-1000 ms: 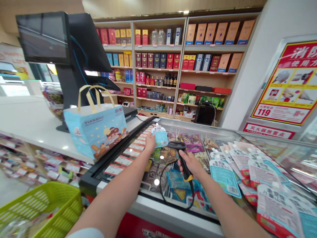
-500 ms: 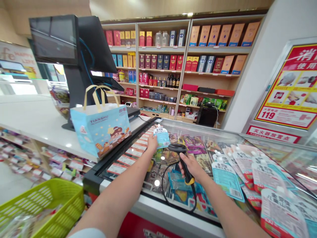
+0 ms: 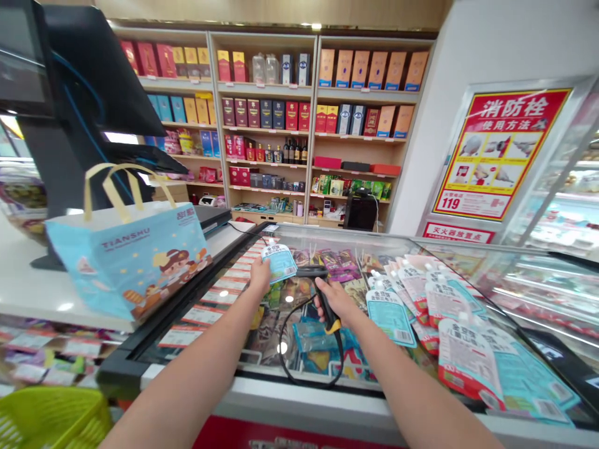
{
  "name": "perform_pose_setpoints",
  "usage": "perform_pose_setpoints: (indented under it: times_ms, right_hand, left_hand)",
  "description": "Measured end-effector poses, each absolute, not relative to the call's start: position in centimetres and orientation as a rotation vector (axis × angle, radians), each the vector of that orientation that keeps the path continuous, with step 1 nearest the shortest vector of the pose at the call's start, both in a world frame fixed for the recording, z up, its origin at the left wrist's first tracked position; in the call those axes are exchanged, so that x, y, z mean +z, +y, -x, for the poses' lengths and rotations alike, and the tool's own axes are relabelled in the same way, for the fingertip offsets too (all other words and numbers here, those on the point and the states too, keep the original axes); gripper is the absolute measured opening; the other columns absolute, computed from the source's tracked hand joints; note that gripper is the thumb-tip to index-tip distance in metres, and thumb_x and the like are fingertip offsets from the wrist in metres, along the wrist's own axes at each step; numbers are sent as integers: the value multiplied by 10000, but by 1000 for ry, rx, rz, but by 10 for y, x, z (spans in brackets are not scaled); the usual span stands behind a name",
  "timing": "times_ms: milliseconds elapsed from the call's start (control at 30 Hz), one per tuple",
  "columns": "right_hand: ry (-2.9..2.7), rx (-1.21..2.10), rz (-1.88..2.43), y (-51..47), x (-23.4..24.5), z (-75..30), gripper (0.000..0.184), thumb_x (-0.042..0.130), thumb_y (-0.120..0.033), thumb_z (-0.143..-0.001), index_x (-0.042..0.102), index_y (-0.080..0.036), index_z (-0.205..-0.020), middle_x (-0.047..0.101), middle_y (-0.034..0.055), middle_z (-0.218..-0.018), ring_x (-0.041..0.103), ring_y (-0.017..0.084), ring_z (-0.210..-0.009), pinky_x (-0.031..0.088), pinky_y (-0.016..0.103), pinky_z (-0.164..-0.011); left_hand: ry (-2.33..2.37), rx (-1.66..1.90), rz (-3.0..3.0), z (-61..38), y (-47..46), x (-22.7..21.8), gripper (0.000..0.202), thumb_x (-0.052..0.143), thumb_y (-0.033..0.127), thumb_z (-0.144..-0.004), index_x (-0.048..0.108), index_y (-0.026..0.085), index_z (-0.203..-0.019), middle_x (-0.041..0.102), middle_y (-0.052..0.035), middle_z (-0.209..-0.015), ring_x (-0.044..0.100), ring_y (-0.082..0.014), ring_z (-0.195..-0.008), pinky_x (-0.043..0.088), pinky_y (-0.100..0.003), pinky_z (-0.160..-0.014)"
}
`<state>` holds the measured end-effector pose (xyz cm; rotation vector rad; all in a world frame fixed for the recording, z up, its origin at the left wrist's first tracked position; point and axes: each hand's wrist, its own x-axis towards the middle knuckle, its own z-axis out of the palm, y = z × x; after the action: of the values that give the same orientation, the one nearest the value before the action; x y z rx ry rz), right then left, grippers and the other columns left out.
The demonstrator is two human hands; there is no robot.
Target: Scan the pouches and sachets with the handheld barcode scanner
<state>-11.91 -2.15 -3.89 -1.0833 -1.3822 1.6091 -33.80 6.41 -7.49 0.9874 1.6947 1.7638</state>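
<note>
left hand [image 3: 260, 276]: fingers grasping spouted pouch [image 3: 279, 262], held up facing scanner | right hand [image 3: 334, 301]: fingers clenched around corded barcode scanner [image 3: 311, 271], head angled toward pouch

The light-blue spout pouch [image 3: 279, 262] is glossy plastic film; the black handheld barcode scanner [image 3: 322, 294] is matt plastic. The freezer's flat glass lid [image 3: 384, 240] shines smooth.

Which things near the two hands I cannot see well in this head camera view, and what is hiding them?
All in the head view:
Grip of the handheld barcode scanner: covered by the right hand.
Lower part of the pouch: hidden by the left hand; its small print is too small to read.
Packaged goods in the chest freezer: partly blurred by glass and glare.
Green basket: cut off by the bottom edge.
</note>
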Motion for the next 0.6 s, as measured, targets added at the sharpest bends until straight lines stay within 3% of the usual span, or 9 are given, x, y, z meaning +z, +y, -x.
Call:
perform_pose_setpoints:
  times_ms: [267, 600]
  right_hand:
    - [-1235, 1518, 1088, -26, -10, 58, 356, 503, -512, -838, 463, -190, -691, 524, -40, -440, 474, 95, -315, 436, 211, -319]
    - [-1043, 1254, 1161, -48, 3, -69, 306, 500, -473, -851, 454, -193, -736, 543, -33, -469, 493, 108, -318, 434, 224, -322]
  left_hand:
    - [1260, 1617, -948, 240, 69, -49, 173, 510, 192, -716, 600, 146, -857, 604, -4, -600, 616, -162, -615, 506, -286, -599]
    - [1113, 1529, -1051, 47, 90, -42, 144, 551, 165, -701, 581, 139, -839, 623, -28, -672, 624, -166, -665, 499, -290, -628]
